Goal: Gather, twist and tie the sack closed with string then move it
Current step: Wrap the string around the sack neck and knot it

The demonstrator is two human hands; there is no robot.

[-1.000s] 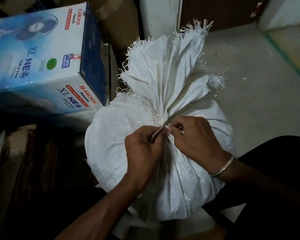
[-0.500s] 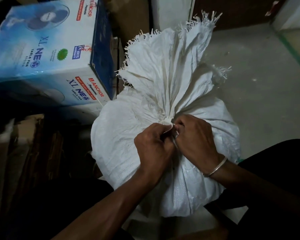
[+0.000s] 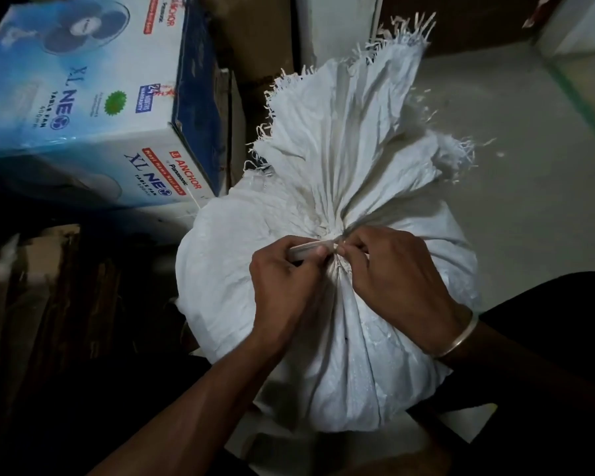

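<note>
Looking down in the head view onto a full white woven sack (image 3: pixel 227 269) stood on the pale floor (image 3: pixel 522 187), at the near edge of that floor and close against the person's legs. Gathered tight at the neck (image 3: pixel 327 231), with the loose frayed mouth (image 3: pixel 340 125) fanned out beyond it, away from the person.

Grasping a flat pale string (image 3: pixel 306 250) in the left hand (image 3: pixel 285 290), with fingers curled over it, just left of the neck. Pinching with the right hand (image 3: pixel 395 273), thumb and fingertips closed on the string right at the neck; cannot tell how much of the string lies under those fingers. Resting both hands on the sack's top, nearly touching each other across the neck. Wearing a thin metal bangle (image 3: pixel 461 334) on the right wrist.

Just beside the sack's left shoulder, the near corner of a blue-and-white table-fan box (image 3: pixel 83 125) marked ANCHOR and XL NEO; cannot tell whether in contact. Behind box and sack, towards the floor's far edge, brown cardboard (image 3: pixel 255 36) and a pale upright panel (image 3: pixel 337 29). Along the floor's right edge, a green stripe (image 3: pixel 577 97), well apart from the sack. At the near right, dark trousers (image 3: pixel 557 324) beside the sack.
</note>
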